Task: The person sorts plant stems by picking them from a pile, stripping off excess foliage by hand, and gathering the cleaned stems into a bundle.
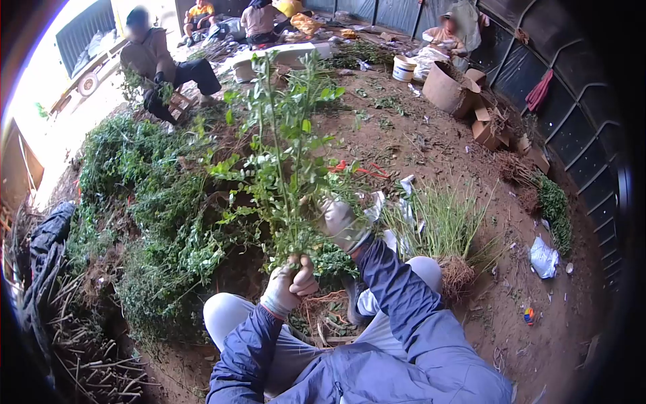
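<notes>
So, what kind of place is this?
It looks like a work shed for sorting plants, probably. There's a big green heap on the dirt floor, a dark wall with metal bars, and leafy stems held up in front.

You sit with both knees bent and spread, the left knee [225,318] and right knee [425,273] outside your forearms. Your left arm [243,350] angles up and inward from the lower edge of the view, its wrist near your midline. Your left hand [285,288] is curled into a closed grip, bare fingers [306,277] showing beyond a pale glove. Your right arm [404,296] reaches farther forward, slanting inward, so your right hand [340,223] sits higher and slightly right of the left; its fingertips are partly hidden.
</notes>
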Motion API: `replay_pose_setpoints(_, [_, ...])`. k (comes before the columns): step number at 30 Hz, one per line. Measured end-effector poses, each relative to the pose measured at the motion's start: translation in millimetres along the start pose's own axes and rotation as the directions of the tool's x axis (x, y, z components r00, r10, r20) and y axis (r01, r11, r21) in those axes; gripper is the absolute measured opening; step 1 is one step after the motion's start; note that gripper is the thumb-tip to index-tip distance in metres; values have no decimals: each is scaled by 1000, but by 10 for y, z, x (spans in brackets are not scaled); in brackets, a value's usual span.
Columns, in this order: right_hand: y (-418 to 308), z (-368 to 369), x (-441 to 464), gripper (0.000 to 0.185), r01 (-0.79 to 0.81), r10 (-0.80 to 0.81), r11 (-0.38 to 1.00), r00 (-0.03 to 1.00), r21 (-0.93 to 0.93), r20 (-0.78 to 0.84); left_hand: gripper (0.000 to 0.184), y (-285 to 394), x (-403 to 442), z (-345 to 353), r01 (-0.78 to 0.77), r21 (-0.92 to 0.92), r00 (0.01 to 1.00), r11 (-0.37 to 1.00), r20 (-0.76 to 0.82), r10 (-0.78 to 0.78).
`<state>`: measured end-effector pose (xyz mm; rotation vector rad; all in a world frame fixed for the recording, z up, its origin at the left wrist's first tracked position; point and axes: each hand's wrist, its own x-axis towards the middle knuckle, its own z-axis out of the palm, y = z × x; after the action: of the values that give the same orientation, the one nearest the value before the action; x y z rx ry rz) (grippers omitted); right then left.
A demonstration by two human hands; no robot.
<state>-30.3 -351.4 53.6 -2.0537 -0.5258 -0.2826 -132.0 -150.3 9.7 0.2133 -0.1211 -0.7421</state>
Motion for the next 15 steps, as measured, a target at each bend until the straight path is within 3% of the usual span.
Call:
replay_pose_setpoints(1, [-149,13,39,36,-55,63,973,998,222,-31,25,-2,3,9,-11,-3,1000,1000,-7,11])
replay_pose_setpoints(2, [11,121,91,41,-360,432,474,890,804,144,24,1,10,18,-22,-8,1000,1000,-15,22])
replay_pose_setpoints(5, [-129,32,46,40,-343,515,566,857,750,3,23,21,56,54,-38,0,997,999,-63,38])
replay_pose_setpoints(8, [-202,-159,76,36,-384,638,473,770,793,-7,26,-27,84,32,-8,5,999,1000,-47,9])
replay_pose_setpoints(9, [-5,-186,126,35,-286,676,274,736,918,27,28,-48,82,12,13,7,999,1000,-35,-13])
replay_pose_setpoints(10, [132,-236,153,34,-232,693,185,720,955,41,31,-73,76,20,37,11,995,999,-91,-36])
replay_pose_setpoints(13, [240,-383,140,28,-278,687,207,724,938,63,30,-107,98,18,43,38,996,998,-80,-40])
replay_pose_setpoints(15, [236,-527,172,33,-176,649,233,760,956,-18,29,-95,98,5,79,18,995,997,-65,-78])
